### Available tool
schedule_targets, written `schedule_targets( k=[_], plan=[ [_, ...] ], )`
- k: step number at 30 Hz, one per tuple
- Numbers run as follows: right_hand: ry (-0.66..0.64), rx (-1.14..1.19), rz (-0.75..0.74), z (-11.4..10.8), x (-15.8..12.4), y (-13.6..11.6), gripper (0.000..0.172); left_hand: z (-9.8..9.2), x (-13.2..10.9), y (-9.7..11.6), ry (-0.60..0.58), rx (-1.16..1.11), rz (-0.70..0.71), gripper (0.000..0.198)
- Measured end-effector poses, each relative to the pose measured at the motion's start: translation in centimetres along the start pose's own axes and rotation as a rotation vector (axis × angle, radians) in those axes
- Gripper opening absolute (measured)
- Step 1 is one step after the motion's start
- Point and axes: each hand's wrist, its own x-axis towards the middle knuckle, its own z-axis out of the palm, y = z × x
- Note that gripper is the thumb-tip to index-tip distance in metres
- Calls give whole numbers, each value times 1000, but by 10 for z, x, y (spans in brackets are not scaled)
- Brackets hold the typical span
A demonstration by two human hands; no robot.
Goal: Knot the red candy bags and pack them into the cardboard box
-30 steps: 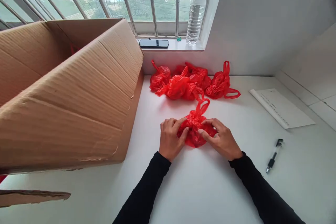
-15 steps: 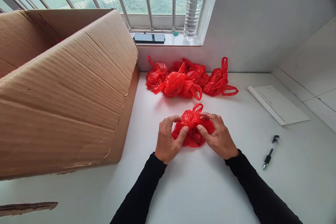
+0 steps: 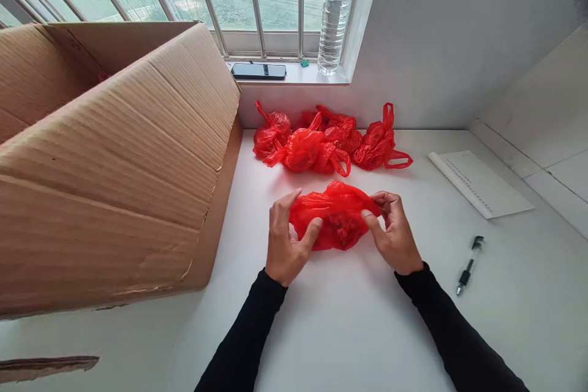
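Observation:
A red plastic bag (image 3: 337,211) lies spread on the white table in front of me, its mouth pulled wide. Something reddish and crumpled shows inside it, too unclear to name. My left hand (image 3: 291,239) grips the bag's left side, with the thumb on the near face and the fingers at the far edge. At the right end, my right hand (image 3: 392,231) pinches the rim between thumb and fingers. Behind this bag, several knotted red plastic bags (image 3: 303,148) sit bunched against the wall.
A large open cardboard box (image 3: 138,171) stands on the left. To the right lie a notepad (image 3: 482,184) and a black-capped pen (image 3: 469,266). The windowsill holds a phone (image 3: 258,71) and a water bottle (image 3: 334,24). A cardboard strip (image 3: 46,367) is at lower left.
The bag's gathered top and handle loop have been spread apart into a wide opening. My right hand has moved slightly right and my left slightly left.

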Motion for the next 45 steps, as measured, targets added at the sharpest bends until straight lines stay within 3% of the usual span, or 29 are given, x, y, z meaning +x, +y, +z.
schedule_targets(
  k=[5, 9, 12, 14, 17, 21, 27, 29, 32, 35, 38, 42, 45],
  plan=[
    [9, -17, 47, 0, -1, -6, 25, 0, 1, -8, 56, -25, -18, 8],
    [121, 4, 51, -5, 3, -1, 27, -5, 5, -16, 126, -71, -63, 20],
    [283, -21, -17, -3, 1, -1, 26, -7, 5, -14, 132, -89, -50, 17],
    [413, -67, -141, 1, -3, -4, 40, -8, 3, -9, 112, -94, -12, 22],
    [533, -184, -447, 7, -11, -13, 52, -8, -1, -1, 90, -96, 53, 40],
    [578, -291, -674, 9, -23, -26, 39, -9, -5, 3, 129, -103, 84, 29],
    [517, -348, -751, 5, -28, -40, 26, -12, -7, 1, 195, -131, 19, 10],
    [463, -330, -631, 5, -25, -41, 25, -11, -8, 1, 189, -156, -25, 10],
    [376, -233, -323, 8, -22, -40, 22, -10, -8, 1, 192, -185, -84, 12],
    [353, -100, -215, 10, -22, -40, 48, -13, -6, 7, 163, -204, -122, 16],
    [270, -9, -406, 7, -15, -51, 61, -21, 0, 24, 80, -224, -144, 18],
    [-96, -284, -666, -3, 15, -77, 30, -31, 24, 55, -47, -208, -191, 25],
    [-444, -517, -515, -11, 38, -95, 19, -35, 50, 71, -109, -181, -220, 21]
  ],
)
